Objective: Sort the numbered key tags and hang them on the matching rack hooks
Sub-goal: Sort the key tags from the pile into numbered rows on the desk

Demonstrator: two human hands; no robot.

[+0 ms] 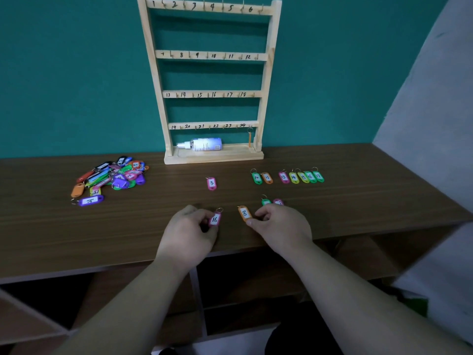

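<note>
A wooden key rack (266,80) with numbered hooks 1 to 24 stands against the teal wall; one orange tag (249,140) hangs near its bottom right. My left hand (189,234) pinches a pink tag marked 16 (215,219) just above the table. My right hand (279,226) holds an orange tag marked 8 (244,213) at its lower end. A pink tag 3 (211,183) lies alone mid-table. A row of sorted tags (289,177) numbered 10 to 17 lies to the right. A green tag (265,201) and a pink tag (278,201) peek out behind my right hand.
A heap of unsorted coloured tags (112,178) lies at the left of the brown table (384,196). A white spray bottle (202,144) lies on the rack's base. Open shelf compartments sit below the table's front edge.
</note>
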